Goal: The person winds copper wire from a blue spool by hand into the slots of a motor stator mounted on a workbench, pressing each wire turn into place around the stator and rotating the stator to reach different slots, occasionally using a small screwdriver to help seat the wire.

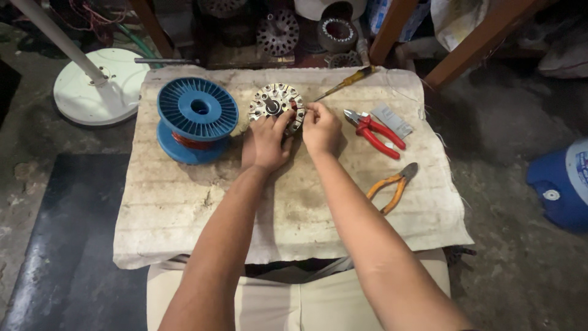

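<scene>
While it is gripped at its near edge by the left hand (pixel 264 142), the round metal stator core (pixel 277 107) lies flat on the cloth-covered board (pixel 202 208), beside the blue wire spool (pixel 197 117). Fingertips of the right hand (pixel 320 129) are pinched at its right rim. Slots appear mostly bare; winding is judged barely begun. Its axis points upward; no long side is discernible.

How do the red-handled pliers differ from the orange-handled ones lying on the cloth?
The red-handled pliers lie farther up the cloth, close to the right hand; the orange-handled pliers lie lower, toward the cloth's right edge. The red pair's jaws point up-left, toward the hand; the orange pair's point up-right, away from it. The red handles look thicker, the orange slimmer. Both lie flat, untouched, handles slightly spread.
</scene>
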The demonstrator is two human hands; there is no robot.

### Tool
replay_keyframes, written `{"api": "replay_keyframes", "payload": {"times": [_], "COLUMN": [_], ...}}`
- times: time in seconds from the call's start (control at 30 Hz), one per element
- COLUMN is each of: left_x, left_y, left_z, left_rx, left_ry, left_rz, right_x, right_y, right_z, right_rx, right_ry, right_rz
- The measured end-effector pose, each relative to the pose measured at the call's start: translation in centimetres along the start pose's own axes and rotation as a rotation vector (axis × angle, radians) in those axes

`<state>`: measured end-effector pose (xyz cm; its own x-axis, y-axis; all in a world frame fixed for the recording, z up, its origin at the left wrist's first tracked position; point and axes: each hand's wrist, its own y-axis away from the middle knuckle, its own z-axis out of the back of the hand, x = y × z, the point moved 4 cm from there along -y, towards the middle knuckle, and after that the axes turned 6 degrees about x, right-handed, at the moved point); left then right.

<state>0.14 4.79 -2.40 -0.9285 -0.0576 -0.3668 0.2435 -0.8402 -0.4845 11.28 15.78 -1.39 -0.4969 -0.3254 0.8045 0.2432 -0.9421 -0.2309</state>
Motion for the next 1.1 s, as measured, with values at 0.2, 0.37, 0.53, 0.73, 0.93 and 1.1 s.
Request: {"api": "replay_keyframes", "payload": {"times": [0.2, 0.37, 0.53, 0.73, 0.93, 1.1], "left_x": [-0.6, -0.9, -1.3, -0.7, -0.7, -1.0], "left_y": [0.1, 0.1, 0.2, 0.4, 0.3, 0.5], "left_z": [1.2, 2.4, 2.9, 2.1, 1.5, 2.6], "left_rx": [-0.014, -0.032, -0.098, -0.172, -0.158, -0.264], "left_ry": [-0.009, 0.001, 0.054, 0.066, 0.019, -0.027], "left_rz": [0.044, 0.092, 0.027, -0.043, -0.115, -0.051], "right_x": [1.6, 0.7, -0.4, -2.5, -4.0, -2.8], "right_y": [1.1, 0.8, 0.1, -1.0, -2.2, -0.9], "right_z": [1.6, 1.5, 1.4, 0.2, -0.1, -0.3], "right_rx": [0.176, 0.248, 0.249, 0.455, 0.615, 0.464], "right_ry": [0.142, 0.025, -0.002, -0.225, -0.450, -0.139], "right_rz": [-0.030, -0.139, -0.087, -0.012, 0.039, 0.174]}}
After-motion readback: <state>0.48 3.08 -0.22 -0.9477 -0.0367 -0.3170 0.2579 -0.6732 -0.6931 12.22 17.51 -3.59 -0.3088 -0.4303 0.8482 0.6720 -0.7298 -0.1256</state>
